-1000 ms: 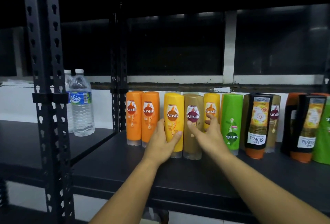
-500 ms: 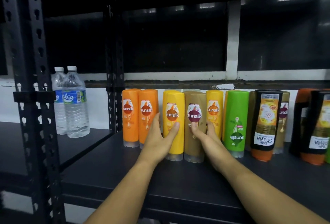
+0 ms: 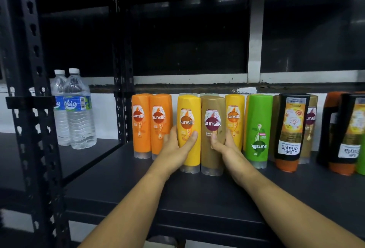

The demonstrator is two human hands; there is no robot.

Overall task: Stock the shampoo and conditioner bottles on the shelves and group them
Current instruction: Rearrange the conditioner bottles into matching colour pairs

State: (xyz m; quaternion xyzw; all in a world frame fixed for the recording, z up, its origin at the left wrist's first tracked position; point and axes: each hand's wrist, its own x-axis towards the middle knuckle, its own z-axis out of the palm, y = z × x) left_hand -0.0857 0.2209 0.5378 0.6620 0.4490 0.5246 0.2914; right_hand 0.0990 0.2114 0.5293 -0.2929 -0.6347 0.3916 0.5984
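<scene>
Since a second ago my right hand [image 3: 225, 149] has stopped pointing straight-fingered into the gap beside the brown bottle [image 3: 212, 109] and has curled round it. My left hand [image 3: 177, 149] has tightened on the yellow bottle [image 3: 189, 113].

Both bottles stand cap-down on the shelf [image 3: 197, 198], touching each other, in the middle of the row. Two orange bottles [image 3: 141, 121] stand just to their left. A second yellow bottle [image 3: 234, 113] stands a little further back on the right, with a green bottle [image 3: 258, 125] beside it.

I judge these to be stiff plastic bottles, smooth and a little slippery, moderately heavy if full, and not fragile. Standing on narrow caps, they look easy to tip, and a knock could topple their neighbours. The lower half of the body, below the label, seems the best place to hold them.

My left hand grips the yellow bottle there, thumb across the front and fingers round its left side, out of sight. My right hand grips the brown bottle the same way, thumb on the front and fingers tucked round its right side, close against the second yellow bottle. Neither hand is flat or slack. The brown bottle separates the two yellow ones, so I expect it needs to come out.
</scene>
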